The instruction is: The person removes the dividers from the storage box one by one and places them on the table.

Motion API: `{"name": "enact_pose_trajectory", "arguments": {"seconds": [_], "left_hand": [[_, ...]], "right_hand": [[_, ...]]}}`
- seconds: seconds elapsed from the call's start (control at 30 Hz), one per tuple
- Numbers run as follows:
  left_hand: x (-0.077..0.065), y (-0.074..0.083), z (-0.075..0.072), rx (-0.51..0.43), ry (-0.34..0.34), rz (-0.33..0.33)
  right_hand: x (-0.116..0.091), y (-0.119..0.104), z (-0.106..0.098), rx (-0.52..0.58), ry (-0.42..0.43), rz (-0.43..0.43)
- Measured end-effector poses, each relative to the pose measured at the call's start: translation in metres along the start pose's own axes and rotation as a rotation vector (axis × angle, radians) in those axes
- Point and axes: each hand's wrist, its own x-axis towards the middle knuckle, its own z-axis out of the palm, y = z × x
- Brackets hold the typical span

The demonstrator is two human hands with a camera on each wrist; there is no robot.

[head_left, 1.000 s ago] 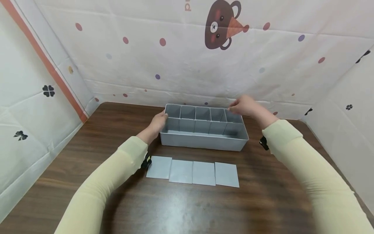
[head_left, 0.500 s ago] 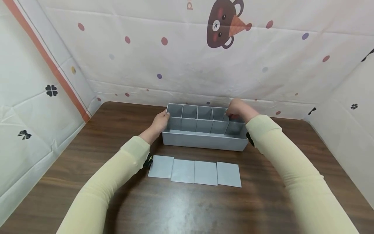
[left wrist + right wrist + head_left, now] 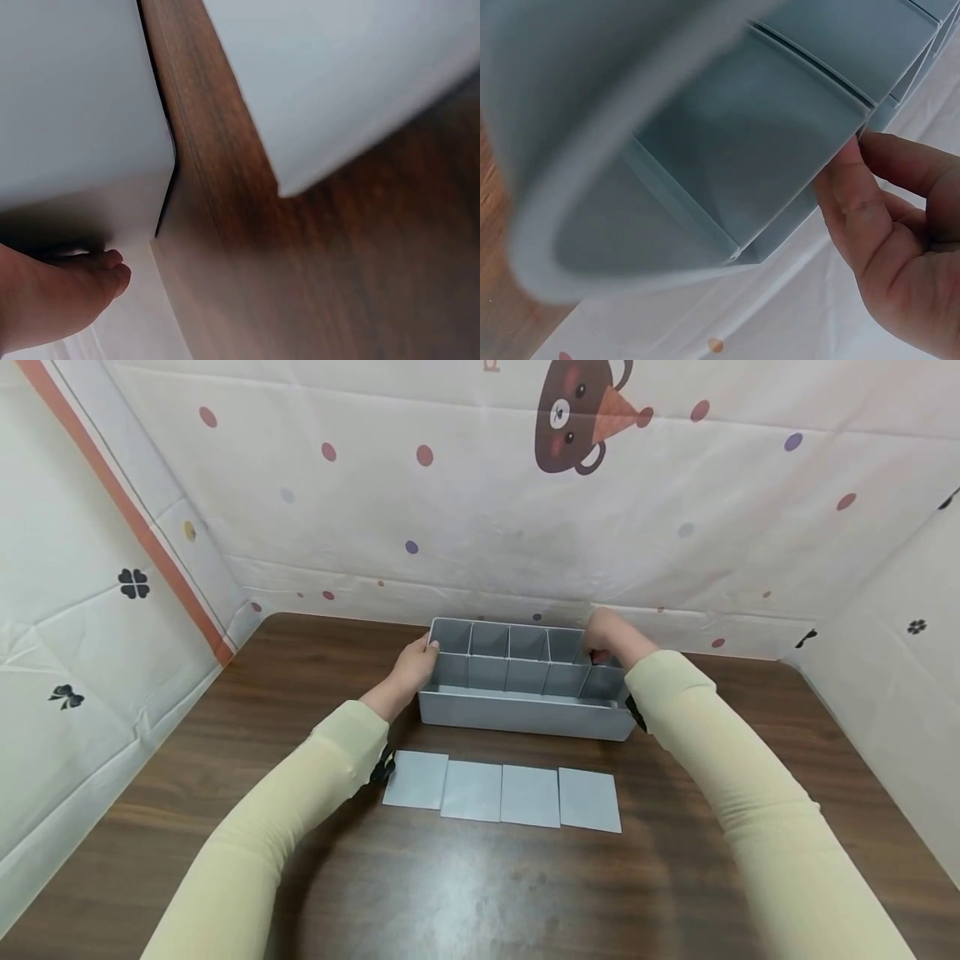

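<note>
A long grey storage box [image 3: 525, 714] stands near the back of the table, its rear half split into several small compartments by thin grey dividers [image 3: 487, 672]. At its left end, my left hand [image 3: 412, 667] grips the side wall with the thumb at the rim; the left wrist view shows the fingers [image 3: 82, 289] against the box's outer side. My right hand [image 3: 617, 637] reaches into the rear right compartment. In the right wrist view its thumb and fingers [image 3: 855, 187] pinch the top corner of a divider panel [image 3: 765, 127]. The right fingertips are partly hidden.
In front of the box, several flat grey panels [image 3: 472, 789] lie in a row on the dark wooden table [image 3: 450, 893]. A white printed cloth [image 3: 337, 510] hangs behind the table and along both sides.
My right hand has moved from above the box's right rear edge down into the right compartment, reaching the divider there. The left hand keeps its grip on the box's left end.
</note>
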Motion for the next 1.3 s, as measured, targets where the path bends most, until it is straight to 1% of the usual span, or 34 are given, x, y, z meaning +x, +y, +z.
{"name": "enact_pose_trajectory", "arguments": {"seconds": [0.27,0.5,0.63,0.9,0.97,1.07,1.17,1.23,1.3], "left_hand": [[0.001,-0.001,-0.002,0.011,0.013,-0.006],[0.001,0.000,-0.007,0.003,0.016,-0.012],[0.002,0.000,-0.008,0.006,0.013,-0.012],[0.001,0.001,-0.006,0.022,0.019,-0.015],[0.000,0.001,-0.005,0.021,0.016,-0.015],[-0.001,0.001,-0.003,0.010,0.012,-0.016],[-0.002,0.002,-0.001,0.002,0.015,-0.011],[-0.003,0.002,0.000,0.003,0.018,-0.007],[-0.003,0.002,0.000,0.006,0.015,0.001]], "right_hand": [[0.000,-0.001,-0.002,0.037,0.029,0.012],[-0.003,-0.004,-0.009,0.074,0.067,-0.019],[-0.003,-0.005,-0.011,0.102,0.070,-0.029],[-0.005,-0.003,-0.011,0.159,0.067,0.003],[-0.002,-0.001,-0.010,0.175,0.066,0.010],[0.006,0.006,-0.009,0.206,0.066,-0.003],[0.009,0.010,-0.008,0.214,0.070,-0.006],[0.006,0.009,-0.008,0.208,0.072,-0.002],[-0.002,0.005,-0.009,0.189,0.074,0.012]]}}
